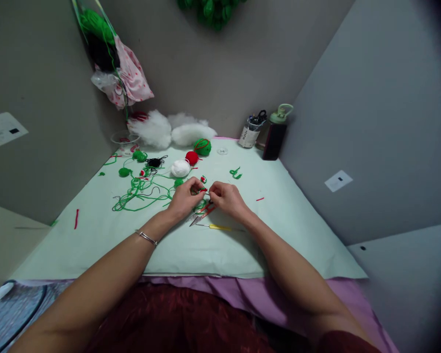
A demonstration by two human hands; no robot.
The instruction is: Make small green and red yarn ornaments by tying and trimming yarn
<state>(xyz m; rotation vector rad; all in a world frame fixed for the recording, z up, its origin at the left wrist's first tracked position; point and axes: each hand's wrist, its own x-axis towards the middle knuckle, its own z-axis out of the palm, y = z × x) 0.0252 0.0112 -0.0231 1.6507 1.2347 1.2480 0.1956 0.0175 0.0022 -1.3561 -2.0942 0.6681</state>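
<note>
My left hand (pixel 185 198) and my right hand (pixel 226 198) meet over the pale green table cover (pixel 279 230), both with fingers pinched. Between the fingertips runs a short red yarn strand (pixel 202 190), with a bit of green yarn just below it. Small snips with red handles (pixel 203 215) lie on the cover under my hands. A crochet hook with a yellow handle (pixel 218 227) lies just in front of them. A thin bracelet (pixel 146 238) sits on my left wrist.
A tangle of green yarn (pixel 139 193) spreads to the left, near a white ball (pixel 180 168), a red ball (pixel 191 157) and a green ball (pixel 202 146). White stuffing (pixel 169 131), a cup of tools (pixel 250 132) and a dark bottle (pixel 275 135) stand at the back.
</note>
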